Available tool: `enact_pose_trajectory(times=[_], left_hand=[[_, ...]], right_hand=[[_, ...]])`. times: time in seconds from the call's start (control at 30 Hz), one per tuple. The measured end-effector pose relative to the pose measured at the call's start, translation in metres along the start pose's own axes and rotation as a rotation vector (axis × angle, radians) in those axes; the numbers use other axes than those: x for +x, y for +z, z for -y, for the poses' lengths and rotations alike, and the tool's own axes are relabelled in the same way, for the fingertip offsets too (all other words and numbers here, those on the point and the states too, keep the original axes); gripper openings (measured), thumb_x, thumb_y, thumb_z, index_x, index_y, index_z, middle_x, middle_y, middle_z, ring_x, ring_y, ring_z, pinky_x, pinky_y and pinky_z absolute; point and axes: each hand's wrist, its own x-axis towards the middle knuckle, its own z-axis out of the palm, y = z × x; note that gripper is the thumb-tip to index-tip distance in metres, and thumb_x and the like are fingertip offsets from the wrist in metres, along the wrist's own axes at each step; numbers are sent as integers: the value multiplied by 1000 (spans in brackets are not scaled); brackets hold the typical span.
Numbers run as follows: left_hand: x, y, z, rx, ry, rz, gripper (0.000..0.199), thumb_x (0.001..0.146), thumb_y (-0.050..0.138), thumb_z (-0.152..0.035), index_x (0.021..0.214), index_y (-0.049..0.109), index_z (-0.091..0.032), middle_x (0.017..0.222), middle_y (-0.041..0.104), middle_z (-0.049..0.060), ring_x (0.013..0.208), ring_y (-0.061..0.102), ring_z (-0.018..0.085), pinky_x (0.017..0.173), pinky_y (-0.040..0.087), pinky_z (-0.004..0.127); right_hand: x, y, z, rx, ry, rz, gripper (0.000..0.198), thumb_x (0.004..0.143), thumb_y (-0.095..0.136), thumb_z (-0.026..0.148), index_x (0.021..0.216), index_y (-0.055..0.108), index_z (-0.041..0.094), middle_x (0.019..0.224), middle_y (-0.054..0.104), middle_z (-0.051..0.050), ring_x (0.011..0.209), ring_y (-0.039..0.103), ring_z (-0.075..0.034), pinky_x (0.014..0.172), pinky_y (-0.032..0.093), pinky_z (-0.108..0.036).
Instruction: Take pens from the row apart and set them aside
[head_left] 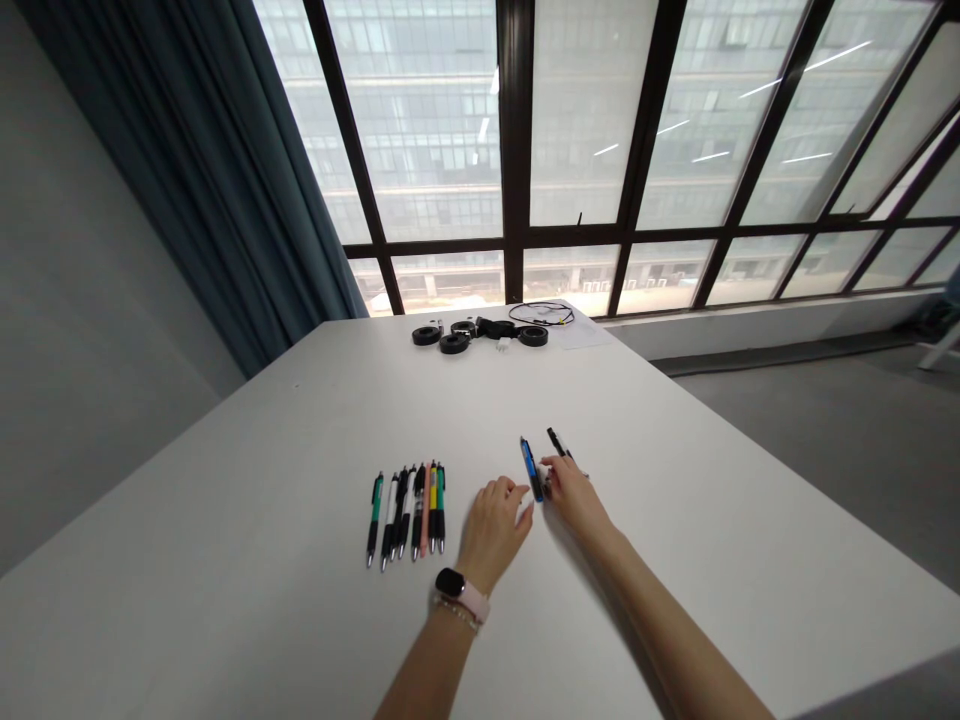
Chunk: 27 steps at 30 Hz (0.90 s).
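Forearms [660,610] below; blue pen [529,464] between left hand [493,522], half-curled and empty, and right hand [574,497], curled, hold unclear

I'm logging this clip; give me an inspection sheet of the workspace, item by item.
Surface: white table.
Job's things: pens in a row left of the hands; a blue pen and a dark pen near the right hand.
Clutter: black rings at the far end.
Hands: left hand beside the row, fingers loosely curled, watch on its wrist; right hand by the blue pen, grip unclear.
Cables: a coiled dark cable at the far end.
Surroundings: curtain at left, windows ahead.
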Motion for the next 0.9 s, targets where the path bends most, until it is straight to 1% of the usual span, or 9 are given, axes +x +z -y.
enact_pose_trajectory(times=[0.4,0.5,0.57,0.6,0.63,0.7,0.73,0.8,0.9], left_hand=[[0,0,-1,5,0,-13,19,85,54,-19,103,57,-22,90,55,2,85,54,19,76,44,33],[1,-3,-1,-3,-19,-36,15,86,52,-19,100,57,-21,89,57,2,84,54,19,76,44,33],[2,-7,-2,1,-30,-62,8,87,50,-19,92,57,-20,86,58,2,82,54,19,74,43,33],[2,-9,-2,7,-33,-73,8,88,49,-19,86,56,-20,82,58,2,80,54,19,72,42,33],[2,-11,-3,15,-33,-82,11,88,48,-19,79,55,-20,78,58,2,77,54,18,70,42,32],[3,-16,-4,26,-26,-91,20,89,46,-18,70,52,-20,70,57,1,70,54,17,65,40,31],[3,-19,-5,25,-22,-91,22,89,45,-17,67,50,-20,67,56,0,68,54,17,63,39,30],[1,-23,-8,13,-14,-75,25,88,44,-16,65,49,-21,66,57,0,65,54,16,60,37,29],[-7,-27,-10,-8,4,-11,23,88,44,-16,66,51,-21,66,58,0,63,54,15,58,36,29]], right_hand=[[-1,-4,5,-38,9,-16,30,87,39,6,110,57,15,104,63,-12,93,61,-19,80,44,-28],[-1,-9,8,-41,-9,-65,30,88,37,9,112,55,15,106,62,-12,97,59,-20,82,43,-30],[-1,-13,13,-30,-20,-111,27,90,37,16,111,55,16,102,63,-11,93,59,-20,80,43,-30],[-2,-16,16,-24,-25,-123,24,92,38,21,107,56,17,97,64,-9,87,59,-19,76,43,-29],[-4,-18,21,-22,-35,-123,22,92,38,26,99,58,19,88,64,-6,79,59,-18,72,42,-28],[-7,-22,30,-40,-80,-102,27,94,37,33,78,56,21,73,61,-3,69,56,-17,63,38,-26],[-9,-23,35,-50,-105,-97,31,94,37,34,72,54,21,69,60,-2,67,55,-16,61,36,-25],[-13,-23,43,-68,-140,-67,33,94,37,34,66,50,21,65,58,-1,63,54,-15,58,33,-24],[-18,-18,52,-108,-152,14,34,94,38,32,64,49,21,64,58,0,61,53,-14,56,29,-24]])
